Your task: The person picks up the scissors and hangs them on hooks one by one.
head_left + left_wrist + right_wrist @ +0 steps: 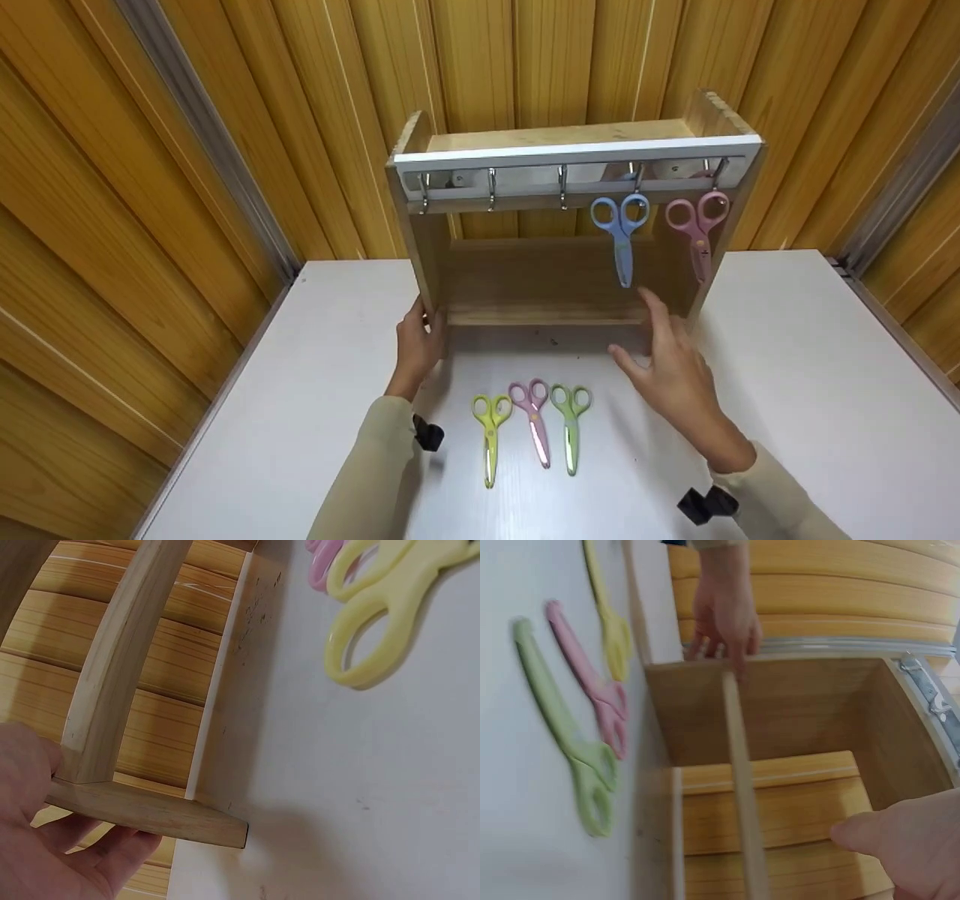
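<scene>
At a white surface (pixel 337 375) before a wood-panelled wall (pixel 472 67), a person in pale sleeves (pixel 341 480) has both hands at a wooden rack (pixel 555 136). The left hand (pixel 420 339) is clamped on the lower front of the rack's left side panel (pixel 431 247), its fingers wrapped about the edge so that the wood sits within the grip. The right hand (pixel 675 367) is near the opposite lower corner with its grip apart, thumb and forefinger spread wide and nothing between them; whether its farther fingers touch the wood cannot be told. Above it, blue scissors (pixel 621 236) and dark pink scissors (pixel 700 240) hang by their handles, blades down, from the two rightmost of five metal hooks (pixel 492 187) along the rack's front rail. Three more pairs lie on the surface between the person's forearms, handles toward the rack: yellow scissors (pixel 490 436) at left, light pink scissors (pixel 535 420) in the middle and green scissors (pixel 571 431) at right, all close together.
</scene>
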Available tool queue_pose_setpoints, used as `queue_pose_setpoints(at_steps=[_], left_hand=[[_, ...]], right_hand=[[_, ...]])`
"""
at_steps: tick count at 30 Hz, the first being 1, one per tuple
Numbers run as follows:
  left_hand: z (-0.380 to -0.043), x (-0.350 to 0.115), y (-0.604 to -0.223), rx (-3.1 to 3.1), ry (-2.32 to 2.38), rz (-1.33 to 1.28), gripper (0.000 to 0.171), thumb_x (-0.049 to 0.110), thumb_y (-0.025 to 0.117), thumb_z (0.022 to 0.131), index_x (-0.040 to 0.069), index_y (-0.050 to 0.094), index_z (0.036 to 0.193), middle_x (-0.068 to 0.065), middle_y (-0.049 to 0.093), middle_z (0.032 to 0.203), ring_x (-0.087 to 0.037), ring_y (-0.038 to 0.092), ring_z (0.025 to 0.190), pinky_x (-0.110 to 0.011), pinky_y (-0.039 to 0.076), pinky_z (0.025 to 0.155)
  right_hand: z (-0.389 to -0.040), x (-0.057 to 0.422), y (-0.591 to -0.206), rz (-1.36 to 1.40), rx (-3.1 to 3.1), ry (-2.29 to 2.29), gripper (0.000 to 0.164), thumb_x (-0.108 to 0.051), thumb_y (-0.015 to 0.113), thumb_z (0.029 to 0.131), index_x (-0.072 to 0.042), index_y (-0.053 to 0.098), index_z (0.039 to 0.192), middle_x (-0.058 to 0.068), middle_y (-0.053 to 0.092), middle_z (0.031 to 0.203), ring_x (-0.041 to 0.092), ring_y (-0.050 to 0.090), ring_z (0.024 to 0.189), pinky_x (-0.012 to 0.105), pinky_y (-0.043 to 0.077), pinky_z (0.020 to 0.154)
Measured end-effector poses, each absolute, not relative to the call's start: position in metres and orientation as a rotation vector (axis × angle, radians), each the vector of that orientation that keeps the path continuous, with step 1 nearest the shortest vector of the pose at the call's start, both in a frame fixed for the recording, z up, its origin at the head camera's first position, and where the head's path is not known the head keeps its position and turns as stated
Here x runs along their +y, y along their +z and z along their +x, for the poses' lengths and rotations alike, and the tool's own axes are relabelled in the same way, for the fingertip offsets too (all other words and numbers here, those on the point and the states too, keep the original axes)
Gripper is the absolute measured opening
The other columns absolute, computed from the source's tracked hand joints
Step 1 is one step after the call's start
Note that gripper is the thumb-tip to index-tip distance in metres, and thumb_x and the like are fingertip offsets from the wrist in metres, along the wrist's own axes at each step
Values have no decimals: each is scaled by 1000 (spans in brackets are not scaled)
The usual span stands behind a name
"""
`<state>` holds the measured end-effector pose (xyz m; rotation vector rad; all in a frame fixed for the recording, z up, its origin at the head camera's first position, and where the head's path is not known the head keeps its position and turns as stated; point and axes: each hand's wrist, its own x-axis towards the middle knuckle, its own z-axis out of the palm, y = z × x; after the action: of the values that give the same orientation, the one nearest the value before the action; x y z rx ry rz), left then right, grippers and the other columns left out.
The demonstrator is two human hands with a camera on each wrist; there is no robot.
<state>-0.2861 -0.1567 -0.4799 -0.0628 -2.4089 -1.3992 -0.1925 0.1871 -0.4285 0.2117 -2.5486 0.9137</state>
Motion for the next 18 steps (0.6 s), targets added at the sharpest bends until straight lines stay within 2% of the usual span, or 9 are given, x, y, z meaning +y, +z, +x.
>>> queue_pose_setpoints(at_steps=[6, 13, 18], left_hand=[[-287, -156, -479, -2418, -1388, -60, 50, 15, 53, 108, 5, 42, 155, -16, 58, 146, -32, 65, 122, -42, 55, 100], [-287, -157, -477, -2402, -1407, -63, 50, 15, 54, 107, 4, 43, 155, -17, 58, 146, -32, 65, 121, -44, 55, 100], [-286, -156, -477, -2424, -1422, -22, 50, 15, 54, 107, 6, 43, 155, -17, 56, 148, -32, 64, 123, -45, 54, 102]], right_hand=[[-179, 179, -452, 208, -2708, 872, 89, -24, 83, 88, -15, 31, 159, 26, 58, 120, 32, 68, 83, 34, 45, 50], [-165, 163, -476, 301, -2836, 753, 87, -30, 86, 84, -15, 40, 156, 22, 60, 111, 25, 60, 72, 36, 47, 48], [-158, 152, -490, 363, -2902, 715, 82, -33, 88, 82, -14, 48, 152, 18, 61, 102, 20, 55, 70, 35, 46, 47]])
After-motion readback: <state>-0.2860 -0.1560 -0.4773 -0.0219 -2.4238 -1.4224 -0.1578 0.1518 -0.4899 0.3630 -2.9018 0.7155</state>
